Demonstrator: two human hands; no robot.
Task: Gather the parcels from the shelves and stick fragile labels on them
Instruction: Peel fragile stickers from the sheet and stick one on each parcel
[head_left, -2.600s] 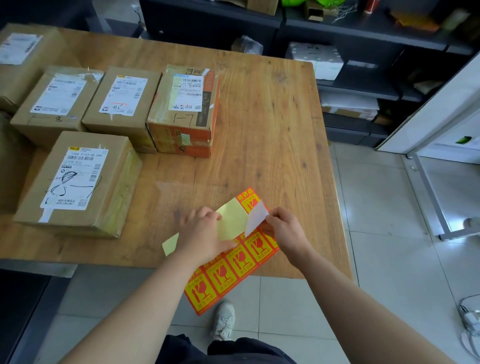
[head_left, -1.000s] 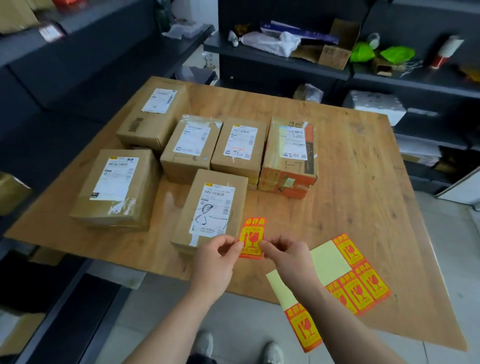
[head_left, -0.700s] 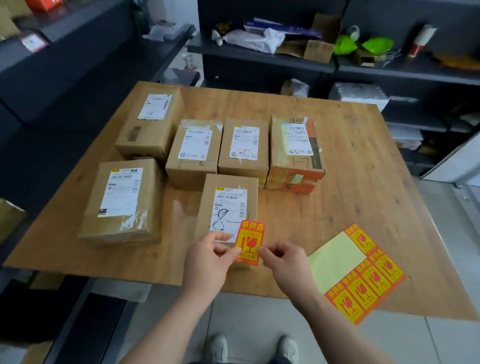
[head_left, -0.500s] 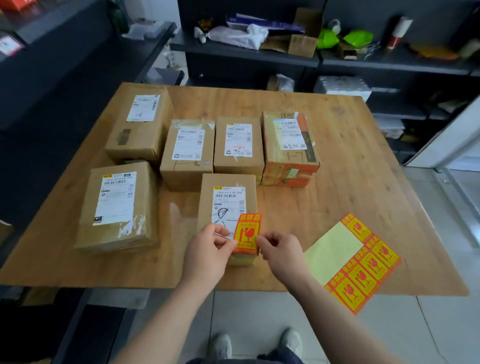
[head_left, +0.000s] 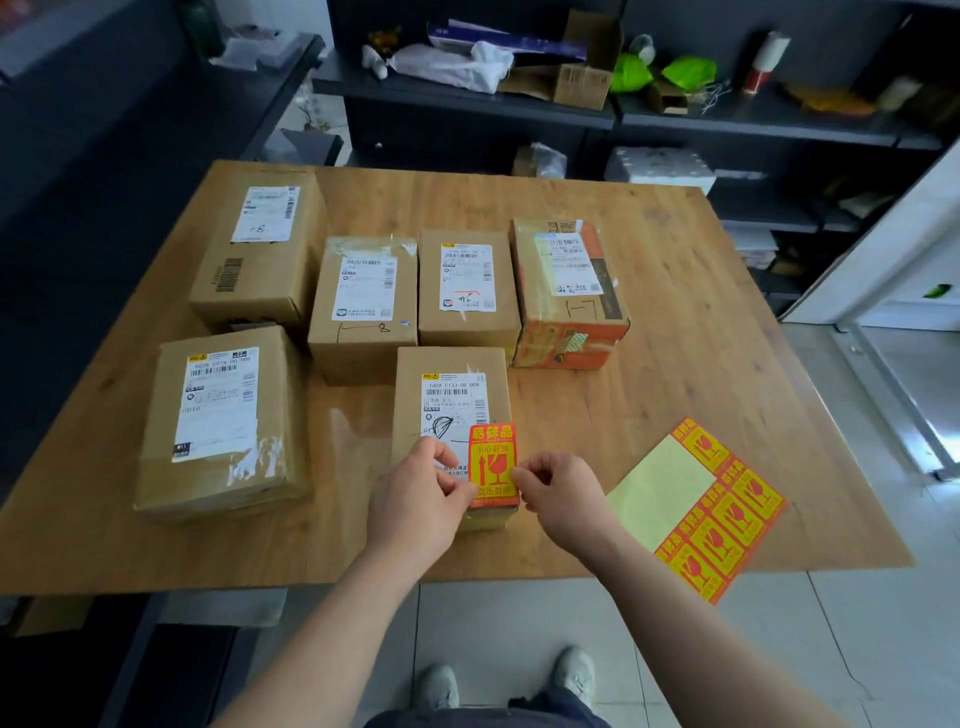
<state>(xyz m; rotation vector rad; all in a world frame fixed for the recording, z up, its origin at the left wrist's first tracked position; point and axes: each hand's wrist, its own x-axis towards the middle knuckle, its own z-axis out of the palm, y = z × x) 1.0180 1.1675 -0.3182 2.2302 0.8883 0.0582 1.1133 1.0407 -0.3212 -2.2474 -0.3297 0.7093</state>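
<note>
Several cardboard parcels with white shipping labels lie on the wooden table (head_left: 675, 322). The nearest parcel (head_left: 447, 364) sits at the front edge. An orange and yellow fragile label (head_left: 492, 462) lies over its near right corner. My left hand (head_left: 415, 504) pinches the label's left edge and my right hand (head_left: 561, 493) pinches its right edge. I cannot tell whether the label touches the box. The sticker sheet (head_left: 696, 504), partly peeled to yellow backing, lies to the right and overhangs the table edge.
A large parcel (head_left: 223, 421) lies at the front left. Behind stand another large parcel (head_left: 260, 249), two small ones (head_left: 363, 306) (head_left: 467, 291) and an orange-taped one (head_left: 566, 296). Dark shelves (head_left: 675, 119) with clutter stand behind the table. Tiled floor and my shoes are below.
The peeled label came off the sheet, and both hands carried it left and forward from in front of the nearest parcel to over its near right corner. The sheet stayed on the table.
</note>
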